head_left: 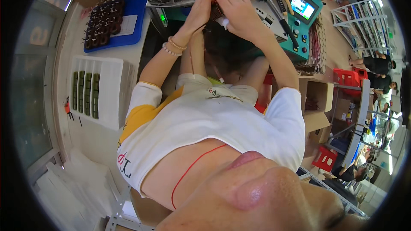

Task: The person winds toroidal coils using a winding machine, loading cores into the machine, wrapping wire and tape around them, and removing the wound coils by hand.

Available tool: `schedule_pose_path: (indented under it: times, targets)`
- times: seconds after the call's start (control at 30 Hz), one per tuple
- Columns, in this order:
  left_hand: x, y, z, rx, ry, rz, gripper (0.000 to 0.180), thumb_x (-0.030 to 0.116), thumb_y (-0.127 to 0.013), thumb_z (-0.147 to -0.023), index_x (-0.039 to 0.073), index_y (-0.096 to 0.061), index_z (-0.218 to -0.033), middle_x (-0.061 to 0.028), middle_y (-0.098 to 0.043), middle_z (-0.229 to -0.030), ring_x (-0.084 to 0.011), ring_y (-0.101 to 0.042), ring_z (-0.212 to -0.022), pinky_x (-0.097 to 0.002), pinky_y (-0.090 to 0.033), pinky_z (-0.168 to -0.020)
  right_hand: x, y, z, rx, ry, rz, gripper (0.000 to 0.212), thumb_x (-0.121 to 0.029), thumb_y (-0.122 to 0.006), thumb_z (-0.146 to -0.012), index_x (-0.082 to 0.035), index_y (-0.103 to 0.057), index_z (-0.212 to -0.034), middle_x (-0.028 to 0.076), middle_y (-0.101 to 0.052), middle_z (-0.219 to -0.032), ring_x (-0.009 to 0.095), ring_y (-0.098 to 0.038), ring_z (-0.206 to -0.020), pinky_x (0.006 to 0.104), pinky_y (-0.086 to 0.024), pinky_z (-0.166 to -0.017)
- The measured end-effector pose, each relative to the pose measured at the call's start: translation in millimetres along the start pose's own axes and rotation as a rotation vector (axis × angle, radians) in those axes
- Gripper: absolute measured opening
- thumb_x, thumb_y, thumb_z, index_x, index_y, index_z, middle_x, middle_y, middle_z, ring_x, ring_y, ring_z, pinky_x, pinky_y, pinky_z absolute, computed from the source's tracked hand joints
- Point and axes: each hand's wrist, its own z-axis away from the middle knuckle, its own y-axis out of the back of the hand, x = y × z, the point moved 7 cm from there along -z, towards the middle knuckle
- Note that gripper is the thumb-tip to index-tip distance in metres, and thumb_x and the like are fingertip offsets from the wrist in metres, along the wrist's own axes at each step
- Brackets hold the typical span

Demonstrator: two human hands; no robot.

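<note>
Left of the teal machine point(301, 30), a copper-brown part point(216, 13) is held between both hands point(240, 16), likely light, stiff, best gripped by its sides

Free tabletop point(93, 133) nearside of white bin point(112, 90); hammer point(282, 20) an obstacle beside right hand point(242, 16)

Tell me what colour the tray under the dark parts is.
The tray is blue; it shows best in the head view.

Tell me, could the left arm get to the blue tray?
Probably yes: the blue tray lies left of the left arm, nothing seems in the way, but the left grip looks busy.
</note>
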Motion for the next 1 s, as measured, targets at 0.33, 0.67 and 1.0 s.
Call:
schedule_pose_path:
  times: [0.33,0.67,1.0]
  targets:
    - [-27,-35,24,0.106,0.11,0.262,0.035,0.035,-0.039,-0.105,0.004,-0.056,-0.107,-0.009,-0.063,-0.086,-0.0172,-0.064,-0.068,-0.032,-0.056,-0.059,5,-5,75,0.392,-0.394,-0.653,0.043,-0.015,-0.067,-0.09,-0.006,-0.054,-0.13,0.013,-0.047,-0.134,0.022,-0.058,-0.108,0.0287,-0.05,-0.084]
    - [-36,-55,25,-0.156,0.073,0.272,0.026,0.026,-0.042,-0.105,0.004,-0.054,-0.097,-0.0046,-0.057,-0.081,-0.0126,-0.059,-0.07,-0.026,-0.05,-0.063,-1,-8,99,0.525,-0.511,-0.76,0.049,-0.007,-0.065,-0.087,-0.006,-0.052,-0.134,0.013,-0.056,-0.124,0.02,-0.059,-0.088,0.028,-0.049,-0.076]
    - [-63,-50,19,-0.195,0.158,0.324,0.027,0.029,-0.044,-0.104,0.007,-0.056,-0.096,-0.0028,-0.057,-0.079,-0.0122,-0.057,-0.07,-0.0248,-0.045,-0.063,16,-31,117,0.547,-0.601,-0.933,0.047,-0.009,-0.071,-0.086,-0.008,-0.058,-0.131,0.009,-0.054,-0.12,0.015,-0.054,-0.088,0.0245,-0.047,-0.077]
